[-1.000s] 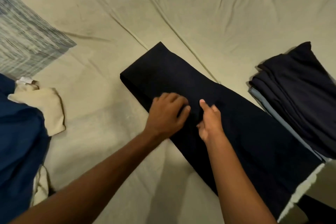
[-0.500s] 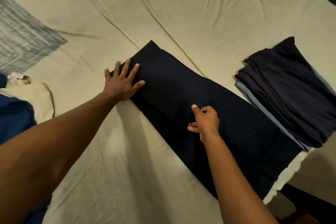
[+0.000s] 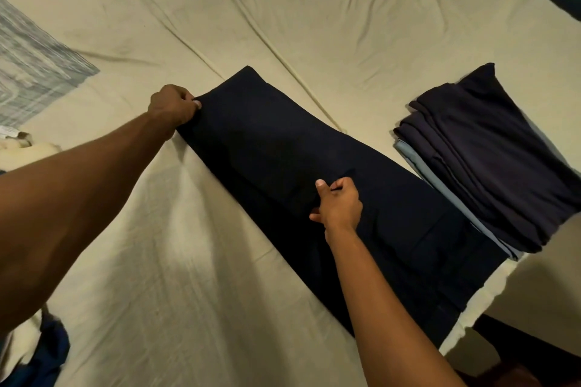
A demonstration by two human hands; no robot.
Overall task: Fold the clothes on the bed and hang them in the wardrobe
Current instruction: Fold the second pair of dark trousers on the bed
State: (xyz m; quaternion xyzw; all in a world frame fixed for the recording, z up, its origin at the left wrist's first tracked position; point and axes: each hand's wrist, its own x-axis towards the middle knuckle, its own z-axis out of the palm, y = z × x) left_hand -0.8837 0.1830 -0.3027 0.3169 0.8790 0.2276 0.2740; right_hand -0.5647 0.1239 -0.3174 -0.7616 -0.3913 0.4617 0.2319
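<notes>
On cream cotton bed sheet [image 3: 220,276]: left hand [image 3: 173,107] pinching long dark-navy folded cloth [image 3: 283,151] end; right hand [image 3: 339,204] pinching middle, probably as fold line.

Lighting is dim and warm, giving the bed sheet [image 3: 314,9] a yellowish cast. Light appears to come from above and behind the viewer: soft shadows of both arms fall forward onto the sheet. No glare noted. The dark trousers [image 3: 314,166] read as nearly uniform black; folds and seams are barely discernible. Wide-angle distortion bends the edges. The patterned cloth [image 3: 28,66] at left is smeared, and the lower corners are blurred and underexposed.
</notes>
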